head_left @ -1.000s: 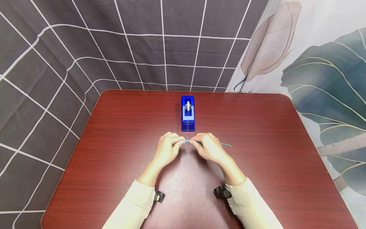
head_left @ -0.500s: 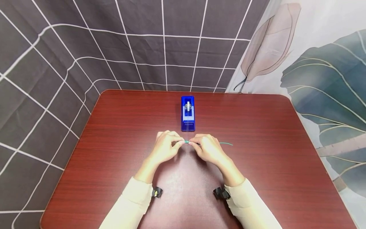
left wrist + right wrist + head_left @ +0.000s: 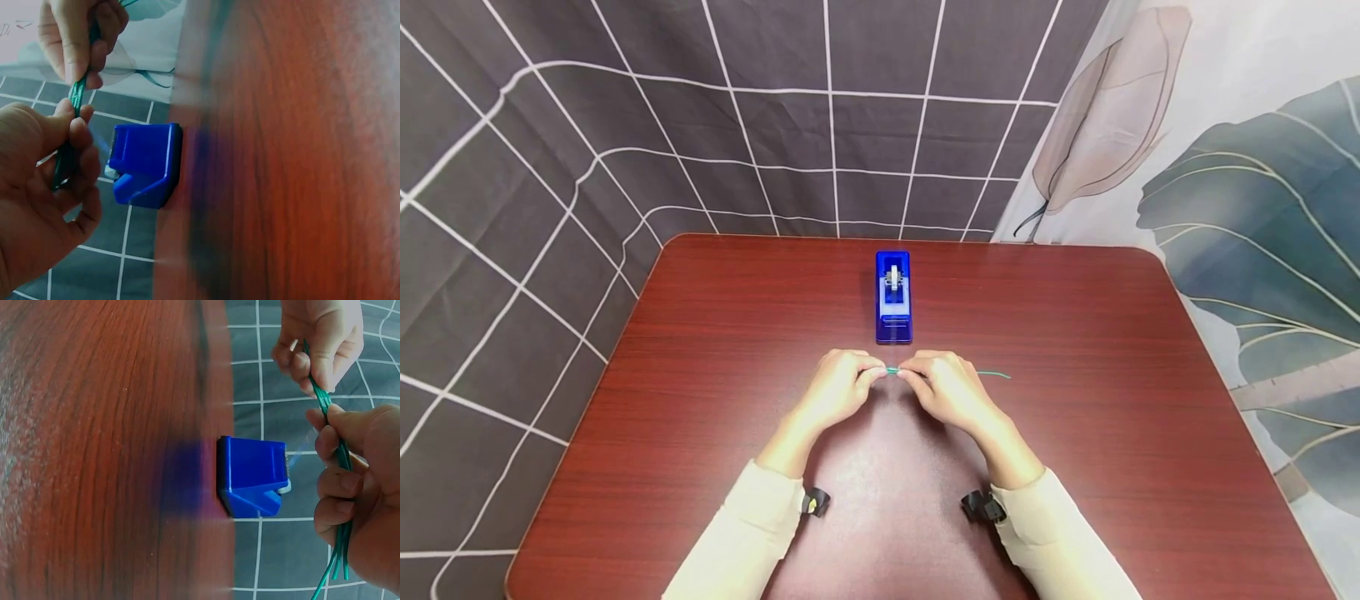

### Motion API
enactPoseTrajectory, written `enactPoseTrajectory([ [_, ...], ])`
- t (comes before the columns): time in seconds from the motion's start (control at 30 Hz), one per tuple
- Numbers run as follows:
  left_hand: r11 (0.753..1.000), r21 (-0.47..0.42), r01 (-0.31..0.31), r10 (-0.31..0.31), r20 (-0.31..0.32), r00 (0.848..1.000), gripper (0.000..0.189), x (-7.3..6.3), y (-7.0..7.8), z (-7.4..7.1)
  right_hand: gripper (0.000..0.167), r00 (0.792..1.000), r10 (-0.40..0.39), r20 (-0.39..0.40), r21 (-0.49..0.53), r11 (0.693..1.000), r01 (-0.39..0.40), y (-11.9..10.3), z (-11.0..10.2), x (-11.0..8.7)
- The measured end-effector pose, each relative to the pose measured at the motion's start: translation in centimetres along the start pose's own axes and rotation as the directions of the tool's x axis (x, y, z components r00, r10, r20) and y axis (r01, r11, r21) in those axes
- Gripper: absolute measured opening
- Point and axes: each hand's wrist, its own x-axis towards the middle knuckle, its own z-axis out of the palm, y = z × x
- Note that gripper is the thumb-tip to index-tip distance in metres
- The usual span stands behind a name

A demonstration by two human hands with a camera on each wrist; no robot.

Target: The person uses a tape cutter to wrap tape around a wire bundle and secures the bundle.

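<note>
A thin bundle of green wires (image 3: 322, 397) stretches between the two hands, close in front of a blue tape dispenser (image 3: 893, 297). My left hand (image 3: 838, 385) pinches it between thumb and fingers. The right hand (image 3: 949, 385) pinches it a short way along, leaving a small stretch of green in the gap. Below the right palm, in the right wrist view, several loose wire ends (image 3: 340, 550) fan out. A faint clear strip of tape (image 3: 303, 450) runs from the dispenser's cutting edge toward the pinched spot.
Both hands are over a reddish-brown wooden table (image 3: 737, 300). The dispenser stands near the table's far edge. A dark checked curtain (image 3: 790, 125) hangs behind and to the left, a leaf-print curtain (image 3: 1262, 208) to the right.
The left hand makes small twisting shifts at the bundle. The right hand stays almost still, and the wire end sticking out beyond it rises slightly in the head view.
</note>
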Motion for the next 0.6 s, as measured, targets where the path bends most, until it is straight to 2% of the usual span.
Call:
enactPoseTrajectory([
  [0.13,0.999,0.015,-0.038,0.039,-0.07,0.997,0.008,-0.1,0.1,0.5,0.009,1.0,0.023,0.016,0.028,0.999,-0.023,0.2,-0.1,0.1],
  [0.4,0.996,0.026,-0.09,0.093,-0.163,0.982,0.006,-0.3,0.1,1.3,0.016,0.987,0.081,0.139,0.098,0.991,-0.095,0.5,-0.8,0.7],
  [0.5,0.996,0.025,-0.089,0.092,-0.17,0.981,0.007,-0.3,0.2,1.4,0.015,0.989,0.07,0.133,0.097,0.992,-0.083,0.6,-0.9,0.7],
  [0.6,0.997,0.023,-0.074,0.077,-0.154,0.985,0.008,-0.3,0.2,1.2,0.011,0.996,0.023,0.08,0.057,0.998,-0.028,0.6,-0.8,0.7],
])
